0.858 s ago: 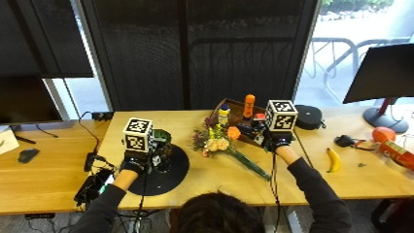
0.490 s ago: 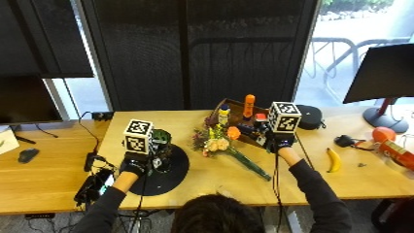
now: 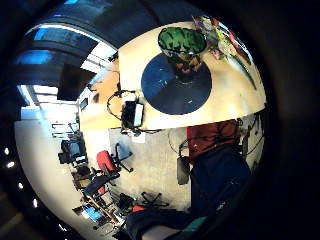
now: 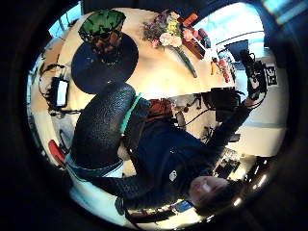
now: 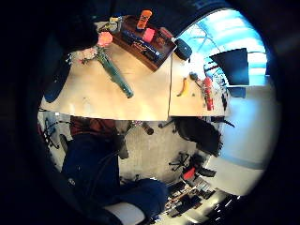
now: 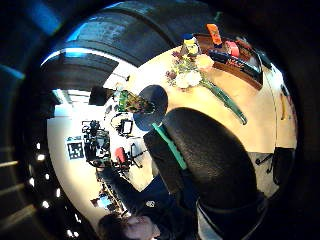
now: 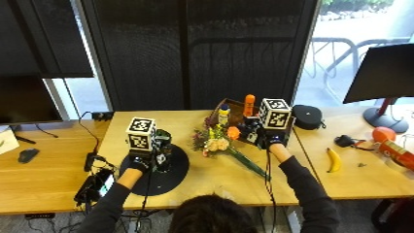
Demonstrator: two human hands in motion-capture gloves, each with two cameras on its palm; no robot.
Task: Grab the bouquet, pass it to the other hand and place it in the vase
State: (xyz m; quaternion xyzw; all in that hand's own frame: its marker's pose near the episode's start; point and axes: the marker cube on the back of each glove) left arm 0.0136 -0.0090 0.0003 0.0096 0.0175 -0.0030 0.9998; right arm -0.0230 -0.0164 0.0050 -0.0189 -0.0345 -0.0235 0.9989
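Bouquet [image 7: 223,144] lies flat on the surface [image 7: 194,177] between two raised hands.

Both hands sit mostly hidden, so their fingers cannot be told: left hand [image 7: 137,162] near the green vase [image 7: 162,150] on its dark mat [image 7: 165,172], right hand [image 7: 275,141] beside the stems. The bouquet runs diagonally, blooms toward the vase, stems toward the person's right.

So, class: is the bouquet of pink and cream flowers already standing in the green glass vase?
No: the bouquet lies flat on the wooden table, apart from the vase on its dark round mat.
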